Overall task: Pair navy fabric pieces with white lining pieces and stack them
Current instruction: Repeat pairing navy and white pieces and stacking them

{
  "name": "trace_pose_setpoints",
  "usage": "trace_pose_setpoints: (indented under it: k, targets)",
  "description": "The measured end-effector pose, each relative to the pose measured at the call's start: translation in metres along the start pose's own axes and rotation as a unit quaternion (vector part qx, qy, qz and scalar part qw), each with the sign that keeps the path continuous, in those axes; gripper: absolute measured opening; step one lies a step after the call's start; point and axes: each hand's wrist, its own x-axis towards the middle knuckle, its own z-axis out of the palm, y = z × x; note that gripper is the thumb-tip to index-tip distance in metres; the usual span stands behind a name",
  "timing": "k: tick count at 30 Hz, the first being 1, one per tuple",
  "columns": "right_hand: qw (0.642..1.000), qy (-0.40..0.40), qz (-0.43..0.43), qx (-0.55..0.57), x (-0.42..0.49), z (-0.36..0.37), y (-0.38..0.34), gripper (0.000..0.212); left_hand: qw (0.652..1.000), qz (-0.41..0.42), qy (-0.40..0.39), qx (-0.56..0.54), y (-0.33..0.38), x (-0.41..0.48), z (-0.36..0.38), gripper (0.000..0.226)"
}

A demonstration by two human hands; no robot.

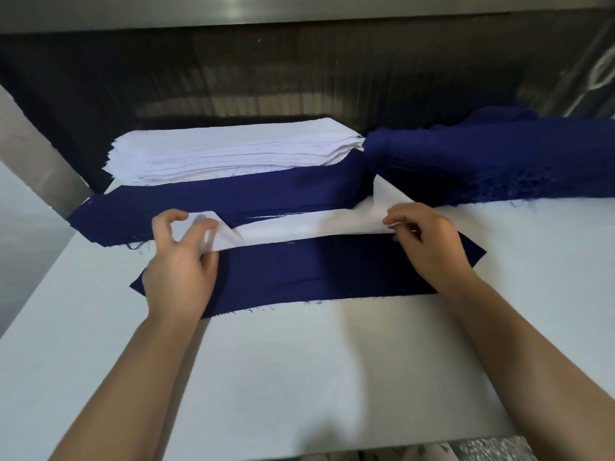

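Observation:
A long navy fabric piece (316, 271) lies flat on the white table in front of me. Along its far edge runs a white lining piece (299, 229), held at both ends. My left hand (181, 261) pinches its curled left end and my right hand (422, 237) pinches its right end, where a corner stands up. Behind them lies a flat stack of navy pieces (216, 201). A thick stack of white lining pieces (229, 149) sits farther back.
A rumpled heap of navy fabric (492, 161) lies at the back right. The white table (316, 367) stretches toward me, its front edge at the bottom. A grey post (36, 161) slants at the left, and a dark wall rises behind the stacks.

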Motion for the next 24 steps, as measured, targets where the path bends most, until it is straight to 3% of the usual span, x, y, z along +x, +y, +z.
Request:
trace_pose_setpoints:
  k: [5,12,15,19,24]
  targets:
    - [0.998,0.029,0.007,0.052,-0.004,-0.008,0.003,0.03,0.998,-0.05,0.027,-0.028,-0.019,0.004,-0.002,0.027]
    - [0.997,0.031,-0.064,-0.036,-0.007,-0.013,0.01,0.026,0.988,-0.069,0.05,-0.131,-0.028,0.001,-0.003,0.02]
    - [0.998,0.023,-0.04,-0.049,-0.004,-0.013,0.014,0.035,0.988,-0.047,0.051,-0.136,-0.025,0.001,0.0,0.016]
    - [1.0,0.013,-0.008,-0.025,-0.004,-0.015,0.012,0.026,0.98,-0.04,0.026,-0.192,-0.025,0.004,-0.001,0.017]
    - [0.997,0.055,0.055,0.013,-0.005,-0.024,0.012,0.033,0.97,-0.051,-0.031,-0.234,-0.027,0.005,-0.007,0.023]
